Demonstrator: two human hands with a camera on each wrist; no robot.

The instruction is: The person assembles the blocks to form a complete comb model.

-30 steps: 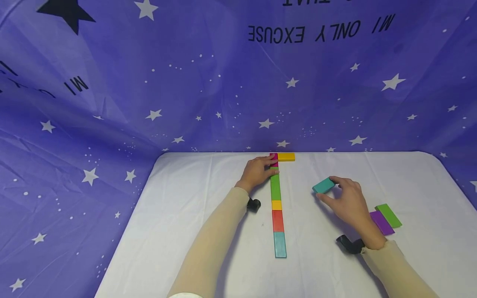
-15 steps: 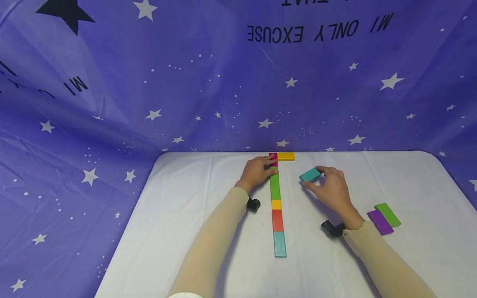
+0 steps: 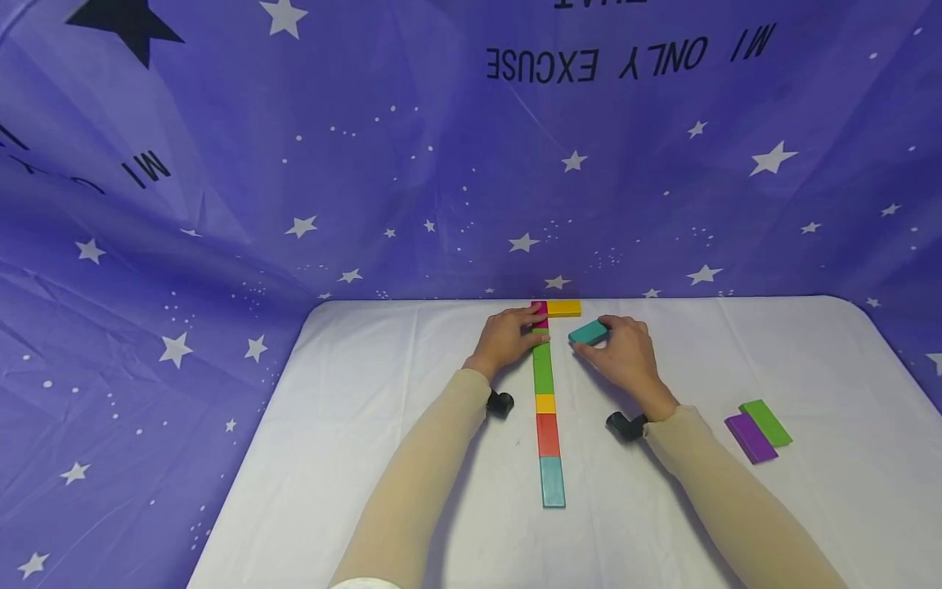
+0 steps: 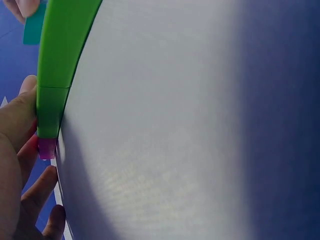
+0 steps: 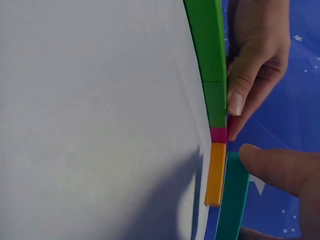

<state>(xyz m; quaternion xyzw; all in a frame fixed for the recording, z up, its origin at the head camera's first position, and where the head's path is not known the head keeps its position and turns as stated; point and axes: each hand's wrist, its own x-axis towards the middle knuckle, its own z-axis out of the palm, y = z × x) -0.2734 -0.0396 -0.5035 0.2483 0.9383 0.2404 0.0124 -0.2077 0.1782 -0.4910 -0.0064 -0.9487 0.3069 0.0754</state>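
Note:
My right hand (image 3: 624, 348) pinches a teal block (image 3: 589, 332) between thumb and fingers. It holds the block, tilted, just right of a straight row of blocks, below the yellow block (image 3: 564, 308). That yellow block lies crosswise against the magenta block (image 3: 541, 321) at the row's far end. My left hand (image 3: 504, 339) rests on the row from the left, fingers extended over the magenta block and thumb on the green blocks (image 3: 543, 372). In the right wrist view, the teal block (image 5: 234, 197) overlaps the space beside the yellow block (image 5: 215, 175).
Nearer me, the row continues with a small yellow block (image 3: 545, 403), a red block (image 3: 548, 434) and a blue-green block (image 3: 553, 483). On the right, a purple block (image 3: 751, 439) lies beside a green block (image 3: 767, 423). A starry purple cloth (image 3: 441, 164) hangs behind the white table (image 3: 368, 393).
My right hand has carried the teal block leftward and away from me, toward the row's far end. My left hand has stayed in place on the row.

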